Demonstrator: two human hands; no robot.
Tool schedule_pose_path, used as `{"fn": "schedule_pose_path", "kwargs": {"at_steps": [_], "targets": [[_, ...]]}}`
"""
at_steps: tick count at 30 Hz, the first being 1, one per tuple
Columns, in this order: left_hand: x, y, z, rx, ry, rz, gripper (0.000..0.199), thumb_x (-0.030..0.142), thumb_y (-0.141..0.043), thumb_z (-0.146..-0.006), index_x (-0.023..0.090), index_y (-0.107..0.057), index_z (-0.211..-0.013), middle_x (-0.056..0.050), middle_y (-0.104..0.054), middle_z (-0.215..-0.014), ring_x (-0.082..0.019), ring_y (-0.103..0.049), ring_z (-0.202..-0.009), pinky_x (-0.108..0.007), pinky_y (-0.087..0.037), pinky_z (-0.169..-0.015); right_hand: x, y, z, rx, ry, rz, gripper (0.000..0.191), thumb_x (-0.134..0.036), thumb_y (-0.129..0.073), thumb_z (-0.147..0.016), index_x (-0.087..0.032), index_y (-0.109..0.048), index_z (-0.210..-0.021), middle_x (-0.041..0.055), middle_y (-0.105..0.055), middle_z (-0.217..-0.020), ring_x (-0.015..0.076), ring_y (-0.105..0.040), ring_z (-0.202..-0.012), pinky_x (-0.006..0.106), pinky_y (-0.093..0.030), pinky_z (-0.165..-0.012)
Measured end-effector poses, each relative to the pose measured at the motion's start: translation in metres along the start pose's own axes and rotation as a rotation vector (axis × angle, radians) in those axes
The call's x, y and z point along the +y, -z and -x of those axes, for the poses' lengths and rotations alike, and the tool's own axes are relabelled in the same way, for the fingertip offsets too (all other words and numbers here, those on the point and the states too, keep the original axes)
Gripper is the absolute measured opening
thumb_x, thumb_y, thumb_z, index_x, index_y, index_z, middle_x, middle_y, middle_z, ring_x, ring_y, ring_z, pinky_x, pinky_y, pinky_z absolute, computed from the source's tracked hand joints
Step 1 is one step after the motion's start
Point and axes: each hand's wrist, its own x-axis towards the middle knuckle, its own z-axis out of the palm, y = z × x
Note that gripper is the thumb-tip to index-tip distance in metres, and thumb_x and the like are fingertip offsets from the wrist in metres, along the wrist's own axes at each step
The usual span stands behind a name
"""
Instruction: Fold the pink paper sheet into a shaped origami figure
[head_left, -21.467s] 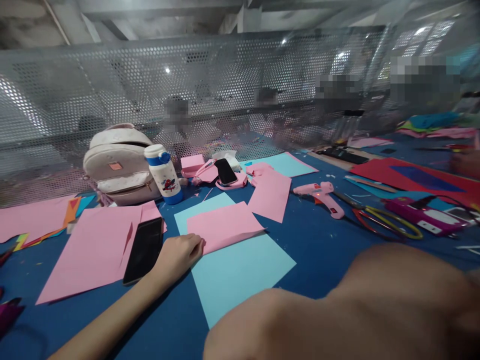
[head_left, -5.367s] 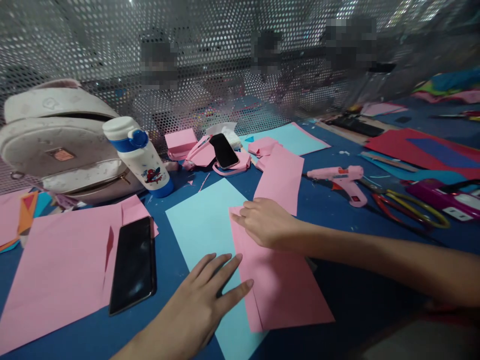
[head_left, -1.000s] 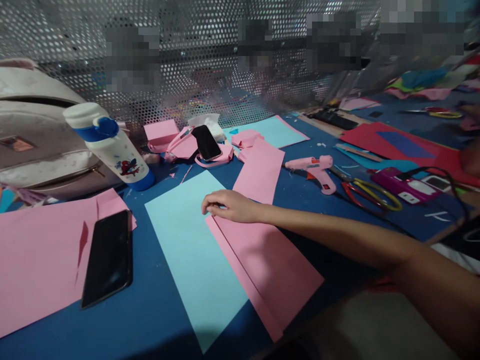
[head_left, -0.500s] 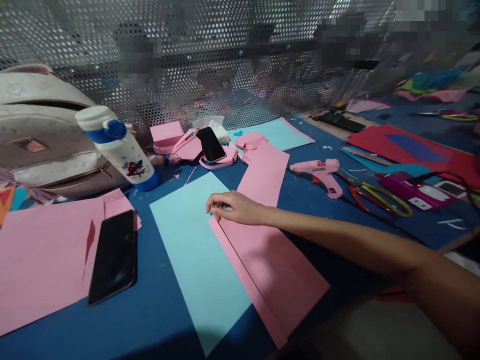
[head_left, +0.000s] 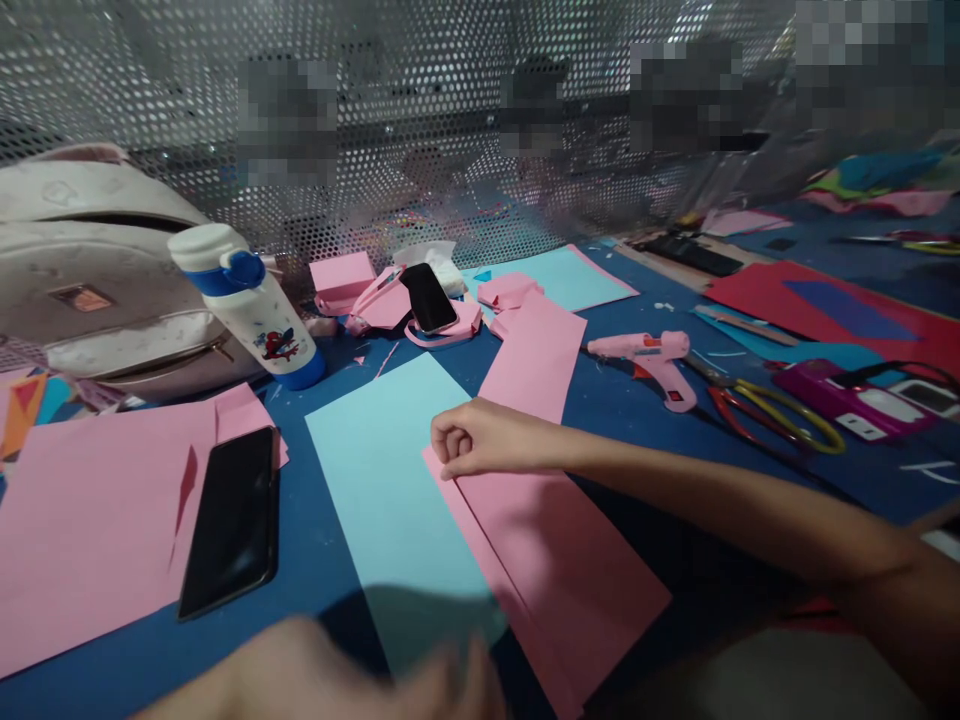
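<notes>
Though pink paper (head_left: 547, 560) plain, bottle (head_left: 259, 315) figure-printed.

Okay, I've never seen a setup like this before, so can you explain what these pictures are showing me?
There's no machine here: you're seeing a person's bare hands through one camera worn on the head, looking forward and down. The right hand, fingers curled, touches a folded pink sheet near its far end. The left hand is blurred at the bottom edge, so I can't tell whether it holds anything. The pink sheet partly overlaps a light blue sheet on the blue table. To the left are a dark phone, a bottle and a backpack; to the right, a pink glue gun and scissors.
</notes>
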Motion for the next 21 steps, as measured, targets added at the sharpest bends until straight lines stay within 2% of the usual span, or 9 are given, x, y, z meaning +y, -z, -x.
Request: {"fn": "schedule_pose_path", "kwargs": {"at_steps": [2, 4, 6, 11, 15, 21], "targets": [[-0.025, -0.008, -0.009, 0.028, -0.089, -0.077, 0.032, 0.025, -0.043, -0.101, 0.014, -0.058, -0.128, -0.013, -0.063, -0.127, -0.025, -0.063, -0.11, -0.043, -0.054, -0.095, 0.0, -0.002, 0.001, 0.005, -0.01, -0.013, 0.011, -0.02, -0.071, -0.073, -0.019, -0.061, -0.077, -0.0024, -0.065, -0.07, 0.0115, -0.059, -0.065, 0.021, -0.038, -0.054], [-0.046, -0.016, -0.013, 0.076, -0.123, -0.224, 0.033, 0.01, -0.037, -0.099, 0.004, -0.06, -0.121, -0.017, -0.068, -0.119, -0.027, -0.066, -0.108, -0.043, -0.055, -0.093, 0.001, -0.004, 0.001, 0.018, -0.021, -0.007, 0.012, -0.022, -0.072, -0.074, -0.019, -0.06, -0.076, -0.0028, -0.064, -0.07, 0.0114, -0.058, -0.065, 0.021, -0.038, -0.055], [-0.059, -0.024, -0.011, 0.129, -0.041, -0.295, 0.033, 0.007, -0.036, -0.098, 0.002, -0.061, -0.12, -0.017, -0.07, -0.118, -0.028, -0.066, -0.109, -0.042, -0.058, -0.087, 0.001, -0.004, 0.0, 0.02, -0.037, 0.008, 0.013, -0.023, -0.073, -0.074, -0.02, -0.06, -0.075, -0.0035, -0.063, -0.07, 0.011, -0.056, -0.064, 0.021, -0.036, -0.055], [-0.061, -0.033, -0.005, 0.112, 0.038, -0.246, 0.037, 0.005, -0.032, -0.098, 0.001, -0.06, -0.122, -0.019, -0.065, -0.127, -0.032, -0.063, -0.116, -0.045, -0.06, -0.084, -0.003, -0.003, -0.002, 0.012, -0.098, 0.021, 0.017, -0.024, -0.074, -0.073, -0.02, -0.058, -0.074, -0.0047, -0.061, -0.068, 0.0102, -0.054, -0.063, 0.022, -0.033, -0.055], [-0.061, -0.03, -0.007, 0.132, 0.05, -0.2, 0.038, 0.006, -0.03, -0.099, 0.001, -0.061, -0.121, -0.018, -0.065, -0.126, -0.031, -0.064, -0.114, -0.045, -0.061, -0.085, -0.011, -0.002, -0.002, -0.007, -0.144, 0.054, 0.015, -0.027, -0.074, -0.074, -0.02, -0.06, -0.075, -0.005, -0.062, -0.069, 0.0108, -0.055, -0.066, 0.023, -0.033, -0.058], [-0.062, -0.028, -0.008, 0.127, 0.07, -0.191, 0.036, 0.009, -0.034, -0.1, 0.005, -0.06, -0.125, -0.021, -0.065, -0.125, -0.033, -0.064, -0.114, -0.048, -0.061, -0.083, -0.019, -0.002, -0.001, -0.002, -0.146, 0.101, 0.006, -0.022, -0.069, -0.077, -0.021, -0.063, -0.076, -0.0053, -0.065, -0.072, 0.0109, -0.058, -0.07, 0.023, -0.034, -0.06]]}}
